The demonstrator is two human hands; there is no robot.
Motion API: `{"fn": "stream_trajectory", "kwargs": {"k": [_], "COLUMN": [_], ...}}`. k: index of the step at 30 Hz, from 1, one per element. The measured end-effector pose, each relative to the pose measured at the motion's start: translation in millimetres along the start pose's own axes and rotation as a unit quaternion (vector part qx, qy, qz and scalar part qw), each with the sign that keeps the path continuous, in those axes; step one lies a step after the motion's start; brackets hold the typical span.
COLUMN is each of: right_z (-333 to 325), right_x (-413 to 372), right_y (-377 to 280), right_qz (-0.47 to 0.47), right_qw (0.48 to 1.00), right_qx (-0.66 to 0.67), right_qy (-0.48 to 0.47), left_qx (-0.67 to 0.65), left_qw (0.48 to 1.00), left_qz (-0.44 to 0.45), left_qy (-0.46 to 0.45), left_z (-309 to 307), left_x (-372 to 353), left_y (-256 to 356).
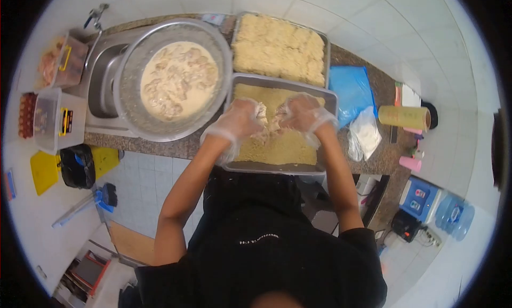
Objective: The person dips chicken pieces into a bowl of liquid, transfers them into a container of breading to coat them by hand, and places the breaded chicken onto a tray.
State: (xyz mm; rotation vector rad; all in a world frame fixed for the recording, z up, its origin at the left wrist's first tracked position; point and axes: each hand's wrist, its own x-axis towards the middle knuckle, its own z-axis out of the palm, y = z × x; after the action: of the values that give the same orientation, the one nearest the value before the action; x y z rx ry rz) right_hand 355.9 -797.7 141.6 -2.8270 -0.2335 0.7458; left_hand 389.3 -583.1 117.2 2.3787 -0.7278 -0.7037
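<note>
My left hand (242, 120) and my right hand (305, 115), both in clear plastic gloves, work over a grey tray (266, 168) of yellowish breadcrumbs (285, 150). Their fingers curl in from either side around a pale, crumb-specked chicken piece (274, 121) held between them. Fingers and glove folds hide part of the piece. To the left stands a large metal bowl (130, 102) with chicken pieces (176, 84) lying in creamy batter. Just behind the crumb tray, a second tray (327, 57) is filled with breaded pieces (280, 47) packed close together.
The bowl overlaps a steel sink (101, 94); plastic tubs (48, 124) stand at far left. On the right lie a blue plastic bag (349, 92), a clear bag (365, 134) and a roll of cling film (402, 117). Tiled wall (368, 20) rises behind the counter.
</note>
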Motion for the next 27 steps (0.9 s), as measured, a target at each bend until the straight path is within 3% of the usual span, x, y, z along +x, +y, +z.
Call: {"fn": "stream_trajectory", "kwargs": {"k": [2,4,6,8,9,10,11,12,13,15,16,17,18,19,20,21,22,24,25,27], "right_z": [36,59,82,95,95,97,125,162,187,202,231,259,244,207,186,211,207,193,183,158], "right_x": [13,31,37,26,14,3,0,-6,-18,-52,-57,-56,-62,-71,-74,-67,-64,-70,-74,-77], "right_y": [33,53,83,95,98,101,113,119,117,88,87,90,81,65,56,62,64,64,63,63], "right_qz": [0.01,0.087,0.074,0.059,0.089,0.118,0.15,0.125,0.097,0.177,0.219,0.258,0.253,0.341,0.417,0.431,0.429,0.332,0.273,0.135], "right_qw": [1.0,0.995,0.992,0.988,0.968,0.939,0.945,0.947,0.945,0.952,0.934,0.91,0.912,0.831,0.72,0.521,0.521,0.748,0.836,0.959], "right_qx": [0.03,0.044,0.073,0.106,0.183,0.257,0.234,0.201,0.167,0.171,0.237,0.299,0.299,0.435,0.554,0.736,0.737,0.572,0.47,0.235], "right_qy": [-0.005,0.023,0.063,0.097,0.148,0.196,0.173,0.217,0.262,0.184,0.153,0.122,0.118,0.062,0.004,0.033,0.034,0.058,0.069,0.086], "left_qx": [-0.075,-0.026,0.022,-0.041,-0.122,-0.12,0.069,0.255,0.226,0.155,0.112,0.109,0.029,-0.051,-0.052,-0.306,-0.534,-0.514,-0.494,-0.453], "left_qw": [0.995,0.998,0.998,0.991,0.981,0.981,0.993,0.967,0.971,0.97,0.962,0.962,0.948,0.923,0.922,0.87,0.747,0.771,0.795,0.839], "left_qz": [0.019,0.036,0.051,-0.095,-0.147,-0.149,-0.091,-0.029,-0.078,-0.157,-0.185,-0.191,-0.266,-0.336,-0.339,-0.382,-0.391,-0.372,-0.348,-0.295], "left_qy": [-0.062,-0.05,-0.036,-0.082,-0.019,-0.024,-0.006,0.013,-0.015,-0.105,-0.167,-0.164,-0.174,-0.181,-0.18,-0.067,0.051,0.051,0.053,0.06], "left_z": [37,75,79,43,36,57,90,110,116,116,108,129,169,190,187,188,178,154,139,115], "left_x": [43,85,97,86,66,58,51,43,29,3,-4,-2,0,0,-8,-20,-24,-26,-26,-19], "left_y": [-4,-19,-10,23,38,19,-18,-36,-31,-9,3,-16,-51,-70,-57,-40,-25,-14,-9,-3]}}
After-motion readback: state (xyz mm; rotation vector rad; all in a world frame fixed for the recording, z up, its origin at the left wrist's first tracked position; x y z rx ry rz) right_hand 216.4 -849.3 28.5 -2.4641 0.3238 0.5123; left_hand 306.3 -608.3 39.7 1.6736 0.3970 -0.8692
